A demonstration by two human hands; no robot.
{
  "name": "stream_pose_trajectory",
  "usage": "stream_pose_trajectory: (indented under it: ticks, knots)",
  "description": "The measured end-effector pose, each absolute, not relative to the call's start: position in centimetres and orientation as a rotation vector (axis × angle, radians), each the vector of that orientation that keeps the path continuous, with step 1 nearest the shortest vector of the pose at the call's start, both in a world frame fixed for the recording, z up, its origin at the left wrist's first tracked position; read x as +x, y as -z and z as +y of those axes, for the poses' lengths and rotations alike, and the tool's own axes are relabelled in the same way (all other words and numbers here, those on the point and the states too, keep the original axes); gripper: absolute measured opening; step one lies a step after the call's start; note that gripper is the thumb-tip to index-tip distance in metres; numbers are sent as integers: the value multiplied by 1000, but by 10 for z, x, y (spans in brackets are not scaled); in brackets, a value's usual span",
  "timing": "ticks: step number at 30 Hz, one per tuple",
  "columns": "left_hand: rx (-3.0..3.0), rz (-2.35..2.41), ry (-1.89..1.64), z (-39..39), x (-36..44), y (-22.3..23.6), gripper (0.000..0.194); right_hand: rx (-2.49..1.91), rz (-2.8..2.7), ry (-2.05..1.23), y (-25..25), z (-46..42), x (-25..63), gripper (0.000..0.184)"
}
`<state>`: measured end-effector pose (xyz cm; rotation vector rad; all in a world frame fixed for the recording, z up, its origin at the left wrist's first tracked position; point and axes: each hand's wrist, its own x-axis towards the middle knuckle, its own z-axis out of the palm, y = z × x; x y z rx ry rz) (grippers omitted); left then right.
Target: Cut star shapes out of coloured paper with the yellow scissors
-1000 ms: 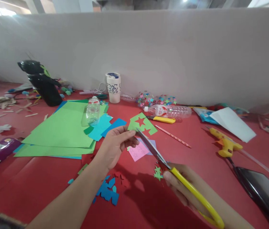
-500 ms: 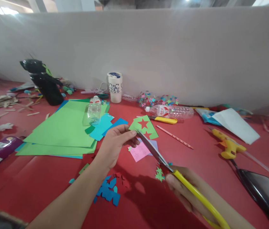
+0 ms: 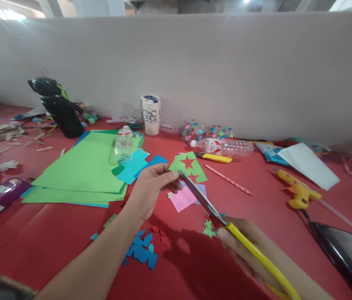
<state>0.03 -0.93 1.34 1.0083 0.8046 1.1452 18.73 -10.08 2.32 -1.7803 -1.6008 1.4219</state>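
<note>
My left hand (image 3: 160, 183) is closed in a pinch, with a small piece of green paper at the fingertips, largely hidden by them. Yellow-handled scissors (image 3: 250, 246) are in my right hand (image 3: 238, 241), their narrow blades pointing up and left to the left fingertips. Behind the blade tips lies a green sheet with star-shaped holes (image 3: 199, 170). Below it a pink paper (image 3: 182, 199) overlaps a purple one. Cut green stars (image 3: 208, 229) lie left of my right hand. Blue paper scraps (image 3: 143, 252) and red scraps (image 3: 160, 236) lie between my forearms.
Large green sheets (image 3: 72, 166) lie at left under a clear bottle (image 3: 123, 143). A black flask (image 3: 61, 112) and white cup (image 3: 151, 114) stand behind. Across the middle are another bottle (image 3: 232, 147), a yellow cutter (image 3: 216, 158) and a pencil (image 3: 228, 180). A glue gun (image 3: 300, 191) and phone (image 3: 344, 254) lie right.
The view has shifted slightly, so the tabletop things appear a little further right. Both hands and the scissors keep nearly the same pose at the paper.
</note>
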Motion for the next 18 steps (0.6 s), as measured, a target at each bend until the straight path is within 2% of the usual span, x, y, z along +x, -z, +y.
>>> stream_pose_trajectory:
  ticks: [5,9,18]
  knots:
    - [1042,817,-1121,-9,1,-13,7,-1804,-1644,-1339,-25,-98,194,49]
    - [1086,822,-1075,-11,3,-14,7,-1797,-1706,-1462,-26,-88,212,56]
    - [1177,878,-1090,-9,2,-9,10,-1789,-1829,-1425,-26,-83,222,55]
